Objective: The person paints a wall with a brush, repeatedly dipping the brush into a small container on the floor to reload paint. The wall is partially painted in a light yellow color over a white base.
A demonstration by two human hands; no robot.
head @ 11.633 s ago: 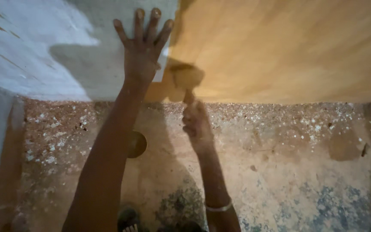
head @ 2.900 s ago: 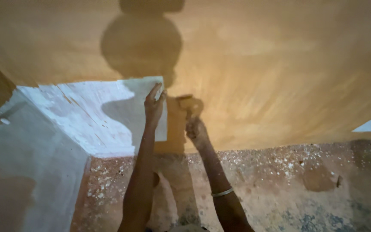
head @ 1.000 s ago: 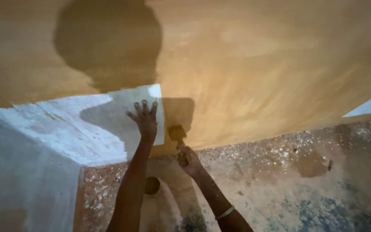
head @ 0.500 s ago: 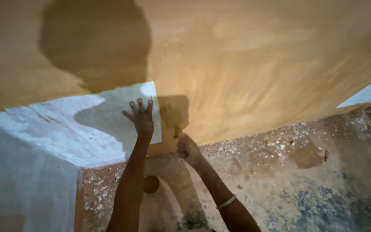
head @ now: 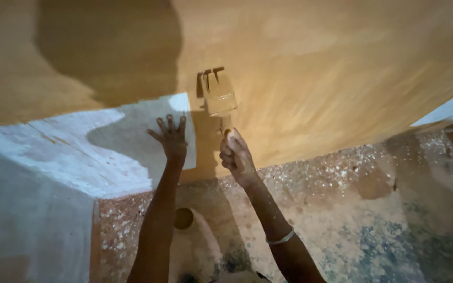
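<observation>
Most of the wall (head: 315,68) is already coated ochre; a white unpainted patch (head: 69,152) remains at its lower left corner. The flat paint-laden brush (head: 219,97) is gripped by the right hand (head: 236,156), and the left hand (head: 170,137) is pressed flat, fingers spread wide, on the patch's edge.

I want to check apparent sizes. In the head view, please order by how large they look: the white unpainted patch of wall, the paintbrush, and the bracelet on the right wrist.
1. White unpainted patch, clearly largest.
2. Paintbrush, held in the right hand.
3. Bracelet, a thin band and smallest, though it lies nearer the camera.
</observation>
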